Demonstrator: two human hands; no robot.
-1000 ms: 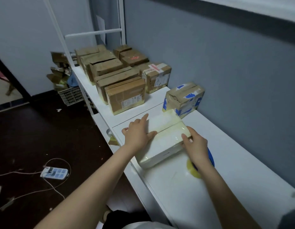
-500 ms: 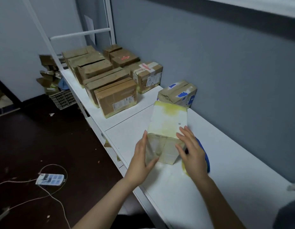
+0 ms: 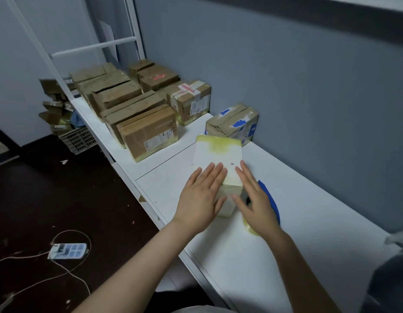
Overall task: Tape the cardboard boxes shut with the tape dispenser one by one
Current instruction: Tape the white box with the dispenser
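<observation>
A white box (image 3: 218,155) wrapped in yellowish tape stands on the white table (image 3: 309,222), its broad face turned up toward me. My left hand (image 3: 201,198) lies flat with straight fingers on its near left part. My right hand (image 3: 254,197) rests flat with spread fingers on its near right edge. Behind my right hand the blue tape dispenser (image 3: 271,202) with a yellowish tape roll (image 3: 249,228) lies on the table, mostly hidden.
A brown box with blue tape patches (image 3: 233,122) sits against the grey wall just beyond. Several taped cardboard boxes (image 3: 148,129) fill the far table. A crate (image 3: 77,140) and a power strip (image 3: 67,250) with cables lie on the dark floor left.
The white box went from lying flat to being tipped up and turned. Both hands moved from gripping its sides to lying flat on its upper face.
</observation>
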